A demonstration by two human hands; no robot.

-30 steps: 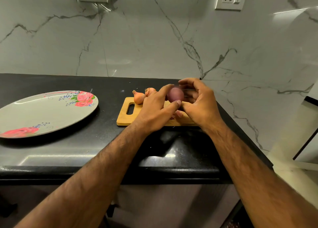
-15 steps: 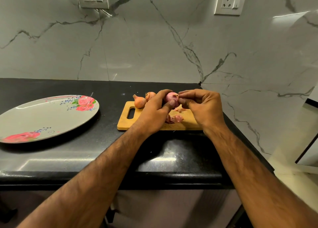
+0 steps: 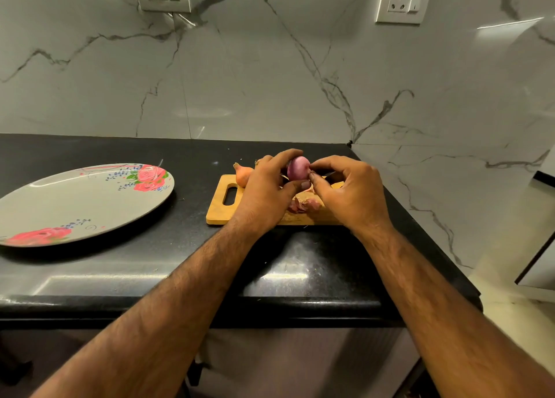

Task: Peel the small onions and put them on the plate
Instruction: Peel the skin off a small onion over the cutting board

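My left hand [image 3: 264, 193] grips a small purple onion [image 3: 298, 167], mostly bare of skin, with the forefinger curled over its top and the thumb under it. My right hand [image 3: 351, 193] pinches at the onion's right end with thumb and forefinger, the other fingers curled behind. I hold the onion just above the wooden cutting board [image 3: 219, 214], which lies on the black counter [image 3: 150, 262] near its right corner. Purple peel scraps [image 3: 303, 205] lie on the board below my hands. An unpeeled onion [image 3: 242, 173] sits at the board's far left corner, just beside my left hand. The flowered plate [image 3: 75, 205] lies on the counter well to the left, apart from the board, with nothing on it
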